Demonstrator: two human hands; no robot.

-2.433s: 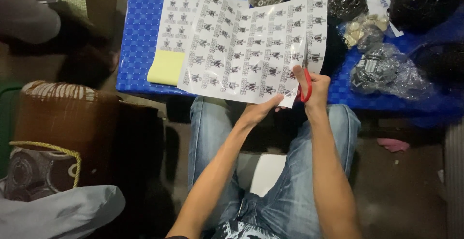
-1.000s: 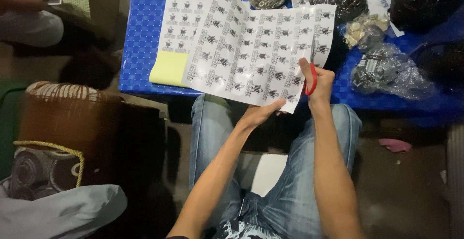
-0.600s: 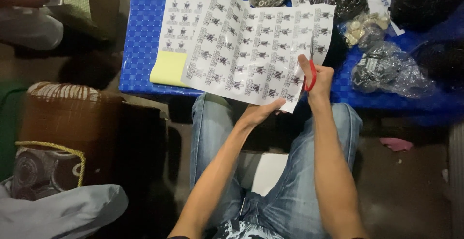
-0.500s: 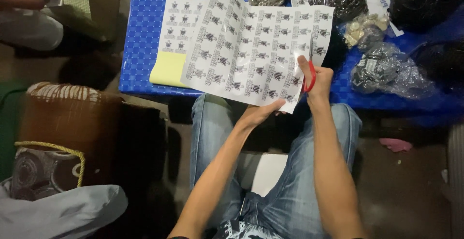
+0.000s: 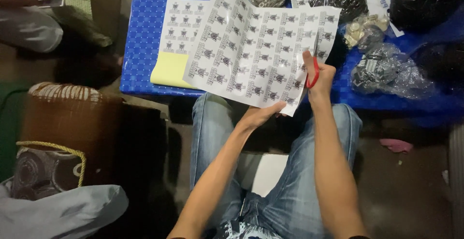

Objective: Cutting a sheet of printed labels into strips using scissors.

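Note:
My left hand (image 5: 258,115) holds the near edge of a large white sheet of printed stickers (image 5: 251,50), lifted and tilted above the blue table (image 5: 145,36). My right hand (image 5: 319,77) grips red-handled scissors (image 5: 313,67), whose blades cut up into the sheet's right side. A narrow strip hangs right of the cut. A second sticker sheet (image 5: 181,23) with a bare yellow lower part lies flat on the table, left of the held sheet.
Clear bags of small dark parts (image 5: 382,69) and a black bag (image 5: 420,2) lie on the table's right. Another person's sleeve (image 5: 29,26) is at top left. A brown woven stool (image 5: 67,118) and a patterned bag (image 5: 38,171) stand at left.
The scissors have moved farther up the sheet's right side, lengthening the cut. The sheet has tilted up a little more in my left hand.

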